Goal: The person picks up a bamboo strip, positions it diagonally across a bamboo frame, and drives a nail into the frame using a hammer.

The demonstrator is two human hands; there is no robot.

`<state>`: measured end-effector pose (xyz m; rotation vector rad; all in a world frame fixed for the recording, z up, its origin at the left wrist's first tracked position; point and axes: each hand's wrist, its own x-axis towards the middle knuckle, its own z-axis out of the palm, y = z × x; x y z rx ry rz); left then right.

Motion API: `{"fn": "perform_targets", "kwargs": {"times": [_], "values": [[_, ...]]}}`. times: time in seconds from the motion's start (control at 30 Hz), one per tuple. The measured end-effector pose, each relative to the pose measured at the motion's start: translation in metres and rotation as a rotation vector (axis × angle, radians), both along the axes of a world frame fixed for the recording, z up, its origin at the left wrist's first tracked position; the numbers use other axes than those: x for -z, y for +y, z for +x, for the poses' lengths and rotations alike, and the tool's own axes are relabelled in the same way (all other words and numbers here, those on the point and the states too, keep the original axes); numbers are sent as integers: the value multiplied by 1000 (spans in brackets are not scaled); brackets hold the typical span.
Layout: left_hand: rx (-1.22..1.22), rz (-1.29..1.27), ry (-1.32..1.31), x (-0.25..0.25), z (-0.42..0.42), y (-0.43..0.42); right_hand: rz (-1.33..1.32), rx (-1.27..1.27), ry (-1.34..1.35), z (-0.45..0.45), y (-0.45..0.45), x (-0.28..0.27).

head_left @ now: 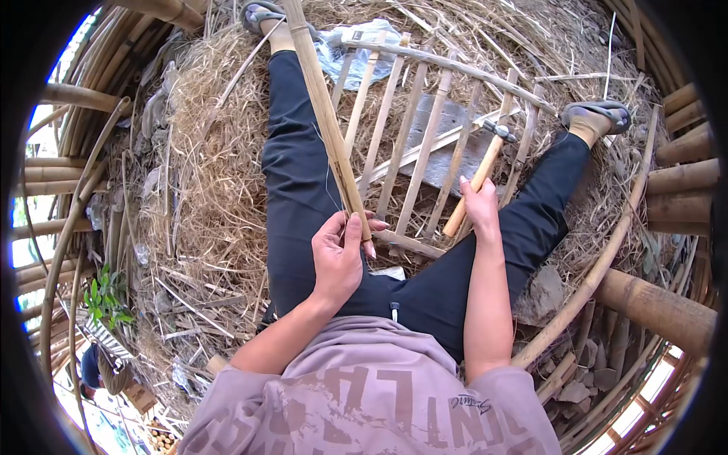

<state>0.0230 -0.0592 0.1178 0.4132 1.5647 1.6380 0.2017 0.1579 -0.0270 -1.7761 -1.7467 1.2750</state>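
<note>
My left hand [339,256] is closed around the near end of a long split bamboo pole [318,98], which slants up and away past my left leg. A thin thread or wire hangs beside the pole near my fingers. In my right hand [480,203] is a hammer [487,159], gripped by its wooden handle, with the metal head pointing away from me. Between my legs lies a ladder-like bamboo frame [429,136] with several slats joined to a curved far rail [455,64]. The hammer head is over the frame's right side.
Dry straw [216,152] covers the ground. Under the frame lies a flat grey slab [440,144], with a clear plastic bag [353,49] beyond it. Bamboo poles [660,307] enclose both sides. A rock [541,294] sits by my right leg, and a green plant [106,297] grows at left.
</note>
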Motion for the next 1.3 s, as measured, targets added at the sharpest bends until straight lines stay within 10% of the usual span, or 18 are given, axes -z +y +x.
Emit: {"fn": "perform_targets", "kwargs": {"times": [0.97,1.3], "values": [[423,-289,-413,70,88,19,156,179,-36,13,-1,-17],[357,-259,-337,63,95,16,-27,189,419,17,-16,-42]]}}
